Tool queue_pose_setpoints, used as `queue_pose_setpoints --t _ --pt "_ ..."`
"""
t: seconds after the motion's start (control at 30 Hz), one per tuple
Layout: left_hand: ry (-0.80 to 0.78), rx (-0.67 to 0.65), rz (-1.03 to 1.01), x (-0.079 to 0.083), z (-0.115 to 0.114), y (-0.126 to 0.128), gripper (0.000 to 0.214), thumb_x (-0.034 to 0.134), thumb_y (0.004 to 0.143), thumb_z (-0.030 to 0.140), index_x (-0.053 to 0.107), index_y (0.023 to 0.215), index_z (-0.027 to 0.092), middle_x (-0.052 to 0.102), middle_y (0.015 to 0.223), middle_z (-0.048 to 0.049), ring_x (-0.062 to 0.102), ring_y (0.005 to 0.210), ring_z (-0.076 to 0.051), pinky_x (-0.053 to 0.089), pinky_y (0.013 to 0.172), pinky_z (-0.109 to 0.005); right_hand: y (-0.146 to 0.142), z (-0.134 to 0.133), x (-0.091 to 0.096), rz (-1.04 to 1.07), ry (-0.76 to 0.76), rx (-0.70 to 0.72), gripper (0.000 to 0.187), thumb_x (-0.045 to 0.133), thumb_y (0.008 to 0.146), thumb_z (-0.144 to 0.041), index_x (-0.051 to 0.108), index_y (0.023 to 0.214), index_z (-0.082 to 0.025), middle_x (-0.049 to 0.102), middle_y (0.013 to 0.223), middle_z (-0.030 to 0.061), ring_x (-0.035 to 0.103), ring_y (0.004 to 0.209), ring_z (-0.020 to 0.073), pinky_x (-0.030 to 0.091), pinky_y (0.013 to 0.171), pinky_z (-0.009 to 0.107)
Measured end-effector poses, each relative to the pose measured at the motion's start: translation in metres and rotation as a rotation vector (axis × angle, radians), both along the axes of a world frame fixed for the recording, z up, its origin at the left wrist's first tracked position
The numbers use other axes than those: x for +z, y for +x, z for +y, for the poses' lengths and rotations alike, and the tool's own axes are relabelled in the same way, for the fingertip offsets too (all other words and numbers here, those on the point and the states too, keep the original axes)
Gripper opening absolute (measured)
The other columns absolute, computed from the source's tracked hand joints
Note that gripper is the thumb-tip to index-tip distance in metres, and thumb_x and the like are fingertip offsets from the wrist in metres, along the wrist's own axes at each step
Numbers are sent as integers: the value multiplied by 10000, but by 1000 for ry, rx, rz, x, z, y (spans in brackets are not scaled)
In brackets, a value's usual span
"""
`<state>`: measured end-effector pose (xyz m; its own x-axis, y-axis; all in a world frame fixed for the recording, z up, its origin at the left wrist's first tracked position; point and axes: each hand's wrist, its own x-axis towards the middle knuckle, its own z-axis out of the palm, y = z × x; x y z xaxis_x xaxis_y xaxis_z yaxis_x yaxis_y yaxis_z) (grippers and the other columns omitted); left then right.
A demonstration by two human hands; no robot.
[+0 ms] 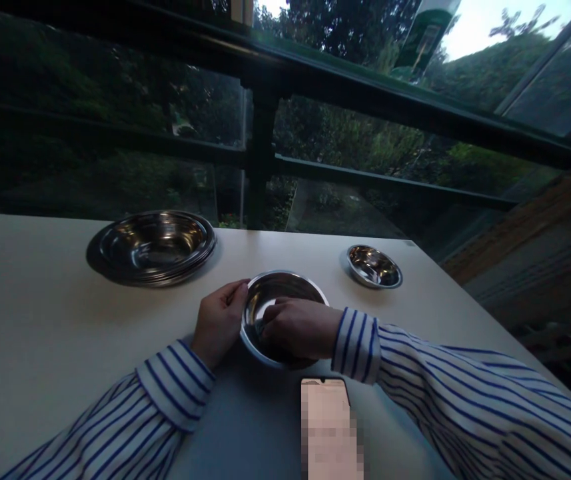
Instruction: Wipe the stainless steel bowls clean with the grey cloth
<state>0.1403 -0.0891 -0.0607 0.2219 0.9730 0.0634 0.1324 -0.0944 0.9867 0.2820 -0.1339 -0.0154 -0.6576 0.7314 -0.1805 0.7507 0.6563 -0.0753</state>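
A medium steel bowl [285, 288] stands on the white table [40, 333] right in front of me. My left hand [219, 321] clasps its left rim, thumb on the edge. My right hand [298, 327] reaches inside the bowl from the right, fingers curled against the inner wall; whether they hold anything is hidden. Both arms wear blue-and-white striped sleeves.
A stack of large steel plates [152, 247] lies at the back left. A small steel bowl [373, 266] stands at the back right. A phone [328, 427] lies near the front edge. A dark railing [265, 153] and glass lie beyond the table's far edge.
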Motion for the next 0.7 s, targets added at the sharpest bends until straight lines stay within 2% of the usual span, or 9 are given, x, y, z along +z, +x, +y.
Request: queue_pose_setpoints --t 0.2,0.3,0.5,0.57,0.7 --pt "25 -13 -8 -1 1 1 364 527 718 376 651 930 108 693 897 -97 631 802 -211 486 747 -321 12 9 -10 -11 131 -217 172 473 771 -115 639 806 -88 615 862 109 535 843 180 375 795 299" --pt "35 -2 -19 -3 2 2 358 530 713 374 655 920 111 696 883 -94 630 801 -212 486 745 -326 8 8 -10 -12 142 -218 177 465 782 -128 638 795 -96 608 855 101 530 835 182 370 800 305" --pt "30 9 -57 -7 2 3 313 521 719 345 663 875 114 700 850 -79 632 759 -197 494 701 -302 -9 -9 2 -78 28 7 149 496 758 -126 644 748 -109 619 812 73 536 768 164 386 737 276" --pt "24 -6 -56 -7 2 3 308 518 723 335 663 878 112 700 855 -78 632 765 -194 490 704 -296 -8 -9 2 -69 33 -12 160 490 769 -136 649 780 -122 620 847 66 533 799 166 389 731 267" --pt "43 -9 -34 -4 3 2 308 519 724 328 662 887 108 698 873 -83 628 793 -196 479 736 -301 2 4 -6 -55 119 -193 178 475 792 -159 646 825 -129 612 885 78 532 825 168 383 761 274"
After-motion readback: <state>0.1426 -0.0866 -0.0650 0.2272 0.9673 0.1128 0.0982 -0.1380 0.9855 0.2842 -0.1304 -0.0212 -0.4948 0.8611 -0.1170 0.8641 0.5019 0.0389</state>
